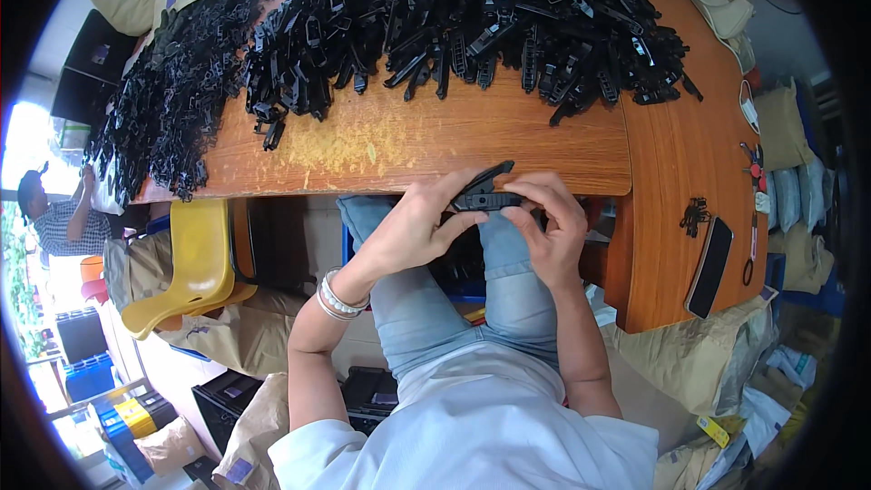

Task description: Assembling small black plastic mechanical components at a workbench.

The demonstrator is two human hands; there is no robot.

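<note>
Just off the table's front edge, above my lap, both hands hold a black plastic part (pixel 484 200). Its body is long and narrow, and a thin piece sticks up at an angle from its top. My left hand (pixel 419 222) is closed on the left end, thumb below and fingers above. At the other end my right hand (pixel 550 222) pinches the part between thumb and fingers. The fingers hide both ends. Beyond my hands, a big heap of similar black plastic parts (pixel 454 14) covers the back of the wooden table (pixel 381 150).
Smaller black pieces (pixel 186 82) lie heaped at the left. A phone (pixel 709 268), a little pile of black bits (pixel 695 216), red-handled pliers (pixel 752 161) and scissors (pixel 749 259) lie on the right. A yellow chair (pixel 195 263) stands left. Another person (pixel 59 213) is at the far left.
</note>
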